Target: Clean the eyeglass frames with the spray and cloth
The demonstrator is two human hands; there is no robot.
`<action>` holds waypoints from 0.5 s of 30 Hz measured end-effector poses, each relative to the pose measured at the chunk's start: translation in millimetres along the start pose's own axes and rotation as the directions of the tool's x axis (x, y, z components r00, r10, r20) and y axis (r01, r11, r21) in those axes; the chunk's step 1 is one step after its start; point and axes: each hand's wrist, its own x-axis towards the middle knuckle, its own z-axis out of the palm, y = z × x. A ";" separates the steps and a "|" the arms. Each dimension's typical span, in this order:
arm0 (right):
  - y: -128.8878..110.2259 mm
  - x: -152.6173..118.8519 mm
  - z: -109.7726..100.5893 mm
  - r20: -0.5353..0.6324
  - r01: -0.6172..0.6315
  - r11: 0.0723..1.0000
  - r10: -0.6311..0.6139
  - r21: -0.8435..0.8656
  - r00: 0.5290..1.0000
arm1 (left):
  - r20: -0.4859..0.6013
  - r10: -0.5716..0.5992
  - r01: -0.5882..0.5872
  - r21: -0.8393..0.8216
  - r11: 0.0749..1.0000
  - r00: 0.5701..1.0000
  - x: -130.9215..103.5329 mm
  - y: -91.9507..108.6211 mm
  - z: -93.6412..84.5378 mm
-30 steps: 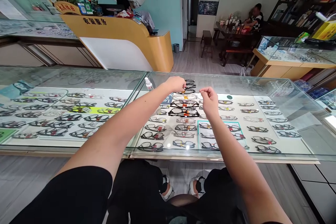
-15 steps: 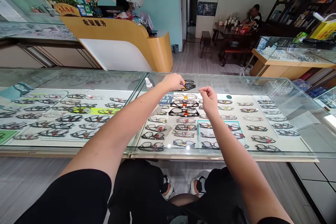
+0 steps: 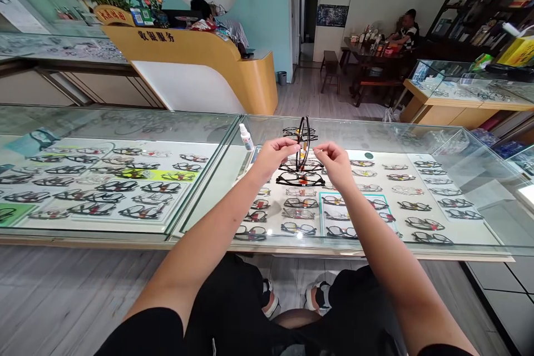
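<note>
A dark pair of glasses point(image 3: 303, 142) is held upright on its side above the glass counter point(image 3: 217, 178). My left hand point(image 3: 277, 157) pinches it from the left. My right hand point(image 3: 332, 158) is closed at its right side, fingertips at or very near the frame; what they grip is too small to make out. On the glass below the hands rests a black pair of glasses point(image 3: 300, 179). Another dark pair point(image 3: 292, 132) lies beyond them, near the counter's far edge. A white spray bottle point(image 3: 246, 138) stands left of my left hand.
Rows of glasses point(image 3: 300, 213) fill the display case under the glass. Beyond stands a wooden service desk point(image 3: 256, 80) with a person point(image 3: 201, 8) behind it. Another person point(image 3: 408, 30) sits at a dark table at the back right.
One pair of glasses has been lifted off the counter and turned upright. My left hand has come nearer and lower with it, and my right hand has met it there.
</note>
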 end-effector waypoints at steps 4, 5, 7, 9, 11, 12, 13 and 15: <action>-6.9 -4.7 1.0 0.051 -0.020 0.999 0.022 -0.037 0.998 | 0.008 0.023 -0.023 -0.008 1.000 1.000 -7.3 -6.7 1.7; -8.0 -5.5 1.0 0.052 -0.019 0.999 0.022 -0.049 0.998 | 0.011 0.031 -0.031 -0.001 1.000 0.999 -8.0 -7.9 1.1; -9.0 -6.7 0.8 0.058 -0.013 0.997 0.017 -0.072 0.998 | 0.016 0.052 -0.052 0.016 0.999 0.999 -8.9 -10.6 -0.6; -8.6 -7.4 0.5 0.065 0.000 0.996 0.006 -0.094 0.998 | 0.020 0.076 -0.077 0.033 0.996 0.997 -9.5 -14.1 -1.8; -7.7 -7.8 0.2 0.061 0.020 0.992 -0.012 -0.125 0.998 | 0.031 0.110 -0.111 0.056 0.992 0.993 -9.3 -18.0 -2.1; -7.5 -8.0 0.1 0.058 0.027 0.989 -0.019 -0.146 0.998 | 0.035 0.136 -0.138 0.072 0.988 0.990 -8.9 -20.0 -1.9; -7.5 -8.1 0.0 0.053 0.032 0.985 -0.023 -0.168 0.998 | 0.037 0.168 -0.171 0.090 0.981 0.985 -8.2 -21.8 -1.8; -8.0 -8.2 -0.3 0.054 0.031 0.979 -0.020 -0.203 0.998 | 0.035 0.236 -0.238 0.124 0.963 0.971 -6.6 -25.2 -1.5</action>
